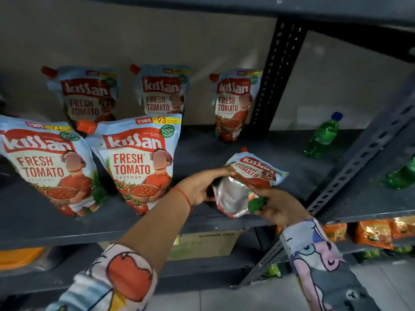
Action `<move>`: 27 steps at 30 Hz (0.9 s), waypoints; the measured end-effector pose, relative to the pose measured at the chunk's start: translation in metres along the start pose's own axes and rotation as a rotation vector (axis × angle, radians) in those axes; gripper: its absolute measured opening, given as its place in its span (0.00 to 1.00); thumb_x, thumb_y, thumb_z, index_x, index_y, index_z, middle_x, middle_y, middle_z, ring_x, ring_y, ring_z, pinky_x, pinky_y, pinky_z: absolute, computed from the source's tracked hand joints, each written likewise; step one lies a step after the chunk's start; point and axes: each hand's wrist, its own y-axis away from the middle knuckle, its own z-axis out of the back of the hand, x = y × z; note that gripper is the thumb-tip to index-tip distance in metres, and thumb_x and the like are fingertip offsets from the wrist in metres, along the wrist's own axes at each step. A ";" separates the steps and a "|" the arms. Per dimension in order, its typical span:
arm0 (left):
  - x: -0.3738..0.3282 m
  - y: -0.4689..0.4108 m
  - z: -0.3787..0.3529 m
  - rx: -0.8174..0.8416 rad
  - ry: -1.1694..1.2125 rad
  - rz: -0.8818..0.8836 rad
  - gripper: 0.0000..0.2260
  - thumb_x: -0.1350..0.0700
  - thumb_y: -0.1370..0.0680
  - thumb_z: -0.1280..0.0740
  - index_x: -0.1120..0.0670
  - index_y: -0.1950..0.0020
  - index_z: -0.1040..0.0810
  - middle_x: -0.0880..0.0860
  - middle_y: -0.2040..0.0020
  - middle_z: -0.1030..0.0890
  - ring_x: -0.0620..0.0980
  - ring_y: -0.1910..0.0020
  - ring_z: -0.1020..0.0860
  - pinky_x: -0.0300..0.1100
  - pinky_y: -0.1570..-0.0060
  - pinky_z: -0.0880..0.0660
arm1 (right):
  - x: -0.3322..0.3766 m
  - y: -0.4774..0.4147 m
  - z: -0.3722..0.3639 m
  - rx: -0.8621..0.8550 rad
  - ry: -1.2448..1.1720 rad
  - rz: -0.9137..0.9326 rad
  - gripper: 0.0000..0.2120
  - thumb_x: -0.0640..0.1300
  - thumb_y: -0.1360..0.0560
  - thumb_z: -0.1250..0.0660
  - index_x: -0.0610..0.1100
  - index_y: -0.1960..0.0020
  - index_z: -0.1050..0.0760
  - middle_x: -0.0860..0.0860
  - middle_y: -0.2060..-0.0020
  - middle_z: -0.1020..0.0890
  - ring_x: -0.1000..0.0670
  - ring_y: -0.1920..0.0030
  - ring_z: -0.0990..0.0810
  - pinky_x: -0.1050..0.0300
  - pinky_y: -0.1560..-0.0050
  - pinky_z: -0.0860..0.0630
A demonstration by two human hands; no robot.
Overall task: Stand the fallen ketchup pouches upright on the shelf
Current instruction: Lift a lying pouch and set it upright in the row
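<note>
A ketchup pouch (pixel 253 176) lies tilted back over the front part of the dark shelf (pixel 67 223), its silver base turned toward me and its red cap pointing to the wall. My left hand (pixel 202 187) grips its left side. My right hand (pixel 276 207) holds its lower right corner. Two pouches stand upright at the front left, one (pixel 45 167) beside the other (pixel 139 162). Three more pouches stand along the back wall, at the left (pixel 86 97), the middle (pixel 162 90) and the right (pixel 234 104).
A perforated upright post (pixel 278 72) stands behind the held pouch. Right of it, a green bottle (pixel 323 135) stands on the neighbouring shelf and another (pixel 402 176) lies at the frame edge. Below are a cardboard box (pixel 206 245) and orange packets (pixel 372 232).
</note>
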 end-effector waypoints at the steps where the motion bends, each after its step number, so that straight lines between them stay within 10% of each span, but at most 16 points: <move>1: 0.004 0.006 0.004 0.036 -0.003 0.002 0.13 0.52 0.32 0.28 0.54 0.50 0.21 0.53 0.51 0.18 0.51 0.51 0.21 0.47 0.51 0.23 | 0.000 -0.001 0.001 0.057 0.050 -0.003 0.11 0.35 0.31 0.32 0.40 0.49 0.24 0.46 0.63 0.14 0.47 0.62 0.16 0.51 0.65 0.18; 8: 0.033 0.028 0.035 0.069 0.000 -0.335 0.35 0.67 0.36 0.29 0.50 0.33 0.38 0.49 0.42 0.24 0.47 0.42 0.25 0.37 0.50 0.23 | -0.001 -0.002 -0.028 0.256 0.294 0.435 0.33 0.28 0.37 0.29 0.49 0.37 0.34 0.49 0.44 0.21 0.50 0.44 0.21 0.53 0.49 0.21; 11: 0.039 0.022 0.037 -0.066 -0.128 -0.441 0.43 0.70 0.38 0.27 0.49 0.31 0.43 0.49 0.38 0.28 0.50 0.35 0.31 0.49 0.36 0.30 | -0.008 -0.008 -0.040 0.229 0.338 0.579 0.35 0.26 0.37 0.29 0.53 0.39 0.34 0.51 0.43 0.22 0.53 0.42 0.23 0.53 0.43 0.24; 17: 0.061 0.012 0.041 -0.142 -0.164 -0.483 0.40 0.58 0.45 0.23 0.35 0.42 0.40 0.37 0.42 0.30 0.31 0.44 0.29 0.37 0.42 0.32 | -0.031 -0.020 -0.028 0.258 0.510 0.618 0.36 0.38 0.37 0.26 0.60 0.39 0.39 0.58 0.42 0.25 0.61 0.42 0.24 0.63 0.44 0.24; 27: 0.059 -0.019 -0.014 -0.144 -0.270 -0.533 0.42 0.64 0.40 0.26 0.26 0.43 0.42 0.38 0.43 0.27 0.49 0.37 0.29 0.53 0.36 0.30 | -0.028 -0.024 0.025 0.071 0.655 0.635 0.40 0.39 0.38 0.24 0.57 0.38 0.46 0.65 0.47 0.28 0.63 0.46 0.26 0.68 0.49 0.28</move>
